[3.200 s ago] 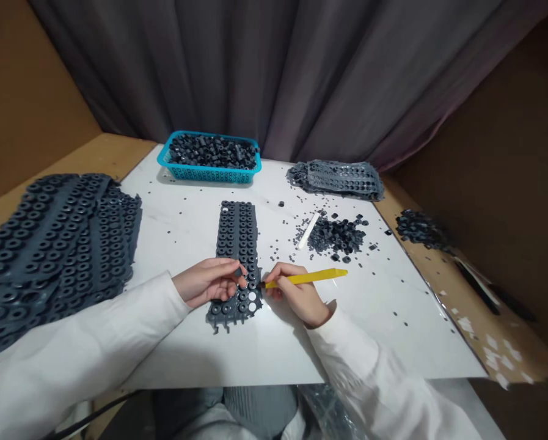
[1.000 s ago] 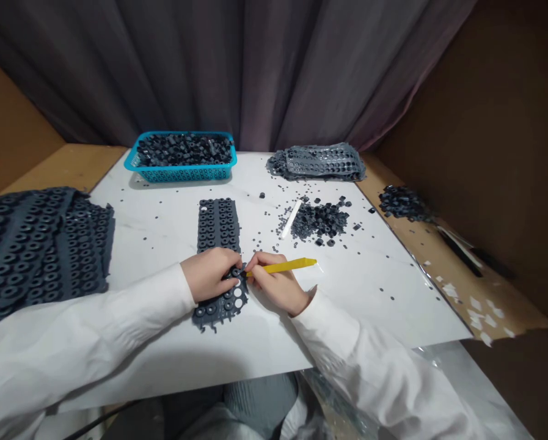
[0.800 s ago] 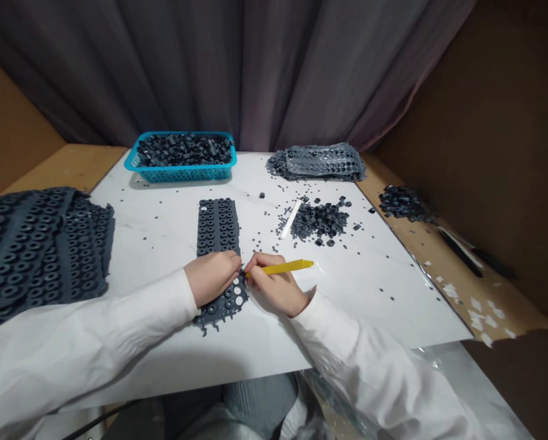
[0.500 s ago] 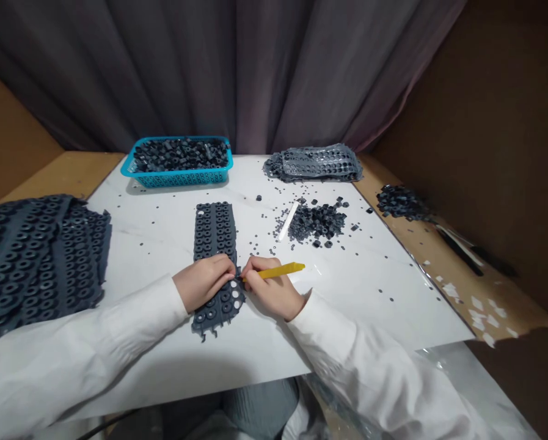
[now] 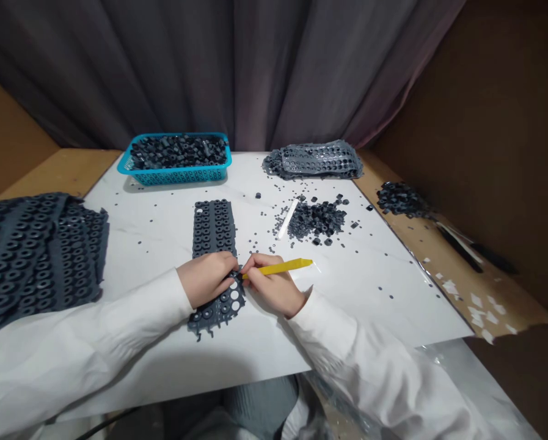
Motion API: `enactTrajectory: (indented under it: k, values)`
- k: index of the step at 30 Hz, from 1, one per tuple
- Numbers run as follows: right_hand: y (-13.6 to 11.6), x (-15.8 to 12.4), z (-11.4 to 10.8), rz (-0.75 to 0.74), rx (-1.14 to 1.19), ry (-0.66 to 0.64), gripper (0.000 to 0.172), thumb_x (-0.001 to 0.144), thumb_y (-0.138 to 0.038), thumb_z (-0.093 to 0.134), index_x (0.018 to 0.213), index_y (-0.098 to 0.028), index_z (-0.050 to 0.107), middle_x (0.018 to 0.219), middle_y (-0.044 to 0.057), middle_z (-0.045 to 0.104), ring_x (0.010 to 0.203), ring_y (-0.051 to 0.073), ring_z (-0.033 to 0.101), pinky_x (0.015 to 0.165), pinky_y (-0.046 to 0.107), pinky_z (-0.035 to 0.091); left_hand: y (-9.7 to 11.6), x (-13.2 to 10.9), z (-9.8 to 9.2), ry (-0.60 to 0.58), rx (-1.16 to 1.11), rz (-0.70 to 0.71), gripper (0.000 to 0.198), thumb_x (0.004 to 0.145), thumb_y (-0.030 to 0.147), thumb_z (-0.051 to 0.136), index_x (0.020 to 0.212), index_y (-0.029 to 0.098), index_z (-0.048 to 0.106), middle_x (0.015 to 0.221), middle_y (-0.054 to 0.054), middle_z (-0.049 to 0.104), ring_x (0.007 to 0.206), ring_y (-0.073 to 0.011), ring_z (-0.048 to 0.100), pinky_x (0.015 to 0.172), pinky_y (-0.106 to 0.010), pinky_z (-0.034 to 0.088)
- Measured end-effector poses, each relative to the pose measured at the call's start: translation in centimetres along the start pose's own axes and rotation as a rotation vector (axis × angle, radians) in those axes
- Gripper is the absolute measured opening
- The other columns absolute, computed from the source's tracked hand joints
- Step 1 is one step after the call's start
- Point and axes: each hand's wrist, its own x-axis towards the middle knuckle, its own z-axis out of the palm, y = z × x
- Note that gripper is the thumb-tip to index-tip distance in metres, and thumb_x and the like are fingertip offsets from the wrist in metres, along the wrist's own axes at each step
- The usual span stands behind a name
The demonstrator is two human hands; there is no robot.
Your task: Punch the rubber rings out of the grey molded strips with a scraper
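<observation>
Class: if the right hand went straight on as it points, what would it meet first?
The right hand would probably meet the dark rubber sheet beside the left hand; depth is unclear.

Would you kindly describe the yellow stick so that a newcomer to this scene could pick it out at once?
On the white board, find the dark grey ring-studded strip in the middle. At its near end, the right hand pinches a slim yellow stick, tip at the strip, length pointing right; it is the only yellow thing, unlike the white stick near the loose pile.
</observation>
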Motion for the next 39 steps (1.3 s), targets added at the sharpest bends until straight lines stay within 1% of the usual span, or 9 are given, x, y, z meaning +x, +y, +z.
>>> enactTrajectory:
  k: [11,17,23,26,28,30,34,36,39]
  values:
    - [-1.5,0.1,0.3,-0.041,-0.167,0.017,0.020,0.073,-0.012,0.043,0.053,-0.017,0.048,0.050,-0.003,0.049,0.054,0.010,0.044,0.053,0.022,0.032,0.7,-0.5,1.3,0.016,0.224,0.023,0.022,0.090,0.012,0.033,0.085,0.013,0.055,0.083,-0.007,0.054,0.077,-0.0208,0.055,0.070,-0.034,0.046]
    - [-1.2,-0.1,0.3,-0.080,-0.193,0.006,0.020,0.073,-0.013,0.043,0.053,-0.018,0.044,0.050,-0.004,0.046,0.053,0.010,0.042,0.052,0.022,0.029,0.9,-0.3,1.2,-0.023,0.284,0.035,0.019,0.090,0.010,0.036,0.086,0.013,0.055,0.084,-0.007,0.055,0.078,-0.0195,0.054,0.069,-0.031,0.046]
    - [-1.1,-0.1,0.2,-0.089,-0.164,-0.018,0.022,0.073,-0.012,0.042,0.052,-0.018,0.044,0.050,-0.003,0.048,0.054,0.010,0.043,0.053,0.022,0.030,0.6,-0.3,2.2,0.068,0.295,0.061,0.021,0.088,0.008,0.035,0.083,0.013,0.055,0.082,-0.009,0.057,0.079,-0.0214,0.054,0.066,-0.032,0.045]
    - [-1.0,-0.1,0.2,-0.074,-0.160,-0.014,0.021,0.073,-0.012,0.043,0.052,-0.018,0.046,0.050,-0.003,0.049,0.053,0.010,0.044,0.052,0.021,0.031,-0.2,-0.6,1.2,0.203,-0.037,0.022,0.020,0.089,0.015,0.037,0.082,0.015,0.055,0.081,-0.006,0.058,0.076,-0.0179,0.055,0.069,-0.030,0.045]
    - [-0.8,0.0,0.2,-0.054,-0.137,-0.010,0.021,0.073,-0.013,0.044,0.053,-0.017,0.048,0.050,-0.002,0.051,0.054,0.010,0.046,0.052,0.021,0.033,-0.9,-1.0,-0.1,0.335,-0.321,-0.059,0.017,0.089,0.025,0.042,0.084,0.016,0.055,0.081,-0.004,0.059,0.077,-0.0166,0.055,0.071,-0.029,0.044]
    - [-0.5,0.1,0.2,-0.013,-0.063,-0.021,0.019,0.072,-0.014,0.045,0.055,-0.017,0.051,0.051,-0.002,0.053,0.053,0.010,0.048,0.052,0.021,0.035,-1.6,-1.4,-1.3,0.388,-0.588,-0.168,0.019,0.085,0.034,0.049,0.084,0.017,0.056,0.078,-0.003,0.061,0.073,-0.0158,0.055,0.066,-0.027,0.044]
    - [0.1,0.5,-0.1,0.081,0.225,-0.028,0.015,0.072,-0.016,0.044,0.065,-0.017,0.057,0.052,-0.002,0.056,0.045,0.009,0.046,0.046,0.020,0.036,-2.2,-1.8,-1.3,0.156,-1.203,-0.346,0.033,0.071,0.044,0.065,0.079,0.014,0.055,0.068,-0.002,0.059,0.047,-0.0066,0.039,0.042,-0.019,0.028]
    - [0.2,0.8,-0.3,0.075,0.307,0.005,0.014,0.071,-0.017,0.044,0.066,-0.016,0.057,0.051,-0.001,0.056,0.043,0.008,0.045,0.044,0.020,0.036,-2.2,-1.8,-0.3,0.054,-1.500,-0.432,0.037,0.065,0.041,0.072,0.081,0.013,0.054,0.066,-0.002,0.058,0.042,-0.0027,0.029,0.039,-0.016,0.018]
    - [-0.1,1.2,-0.4,0.050,0.341,0.056,0.013,0.071,-0.018,0.046,0.066,-0.016,0.058,0.052,-0.001,0.057,0.043,0.008,0.045,0.044,0.020,0.036,-2.1,-1.6,0.9,0.017,-1.784,-0.493,0.034,0.064,0.029,0.073,0.087,0.011,0.056,0.066,-0.003,0.056,0.043,-0.0009,0.025,0.040,-0.014,0.014]
